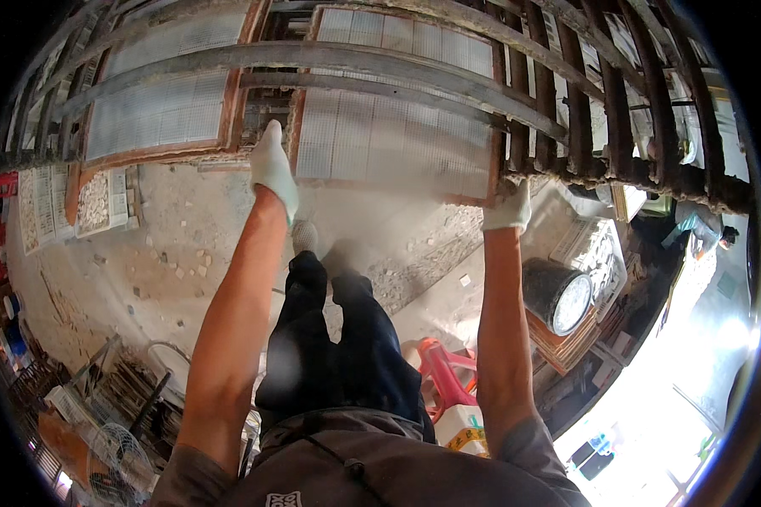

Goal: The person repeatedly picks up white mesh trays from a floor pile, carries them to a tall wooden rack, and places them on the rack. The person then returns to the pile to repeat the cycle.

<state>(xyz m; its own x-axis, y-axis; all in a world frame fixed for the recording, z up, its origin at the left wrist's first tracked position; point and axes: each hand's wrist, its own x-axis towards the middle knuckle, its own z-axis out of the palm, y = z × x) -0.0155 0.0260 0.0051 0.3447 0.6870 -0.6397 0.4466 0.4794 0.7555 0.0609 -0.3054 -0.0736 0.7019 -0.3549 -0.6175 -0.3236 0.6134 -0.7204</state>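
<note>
A wooden-framed tray point(372, 139) of pale, grid-lined tiles lies partly behind the rack's bars, ahead of me. My left hand point(275, 173), in a white glove, is at the tray's left edge with its fingers together and pointing away from me. It appears to grip that side, though the thumb is hidden. At the near right corner, my right hand point(509, 205), also gloved in white, closes on the frame; its fingertips are hidden. A similar framed tray point(156, 114) is left of my left hand, behind the same bars.
Dark, crusted bars of a rack point(397, 63) cross the top. White crates point(101, 203) of pale pieces stand at left. A black bucket point(558, 296) sits on stacked boards at right, near a red stool point(446, 372). A fan point(118, 460) is lower left; another person point(703, 230) is far right.
</note>
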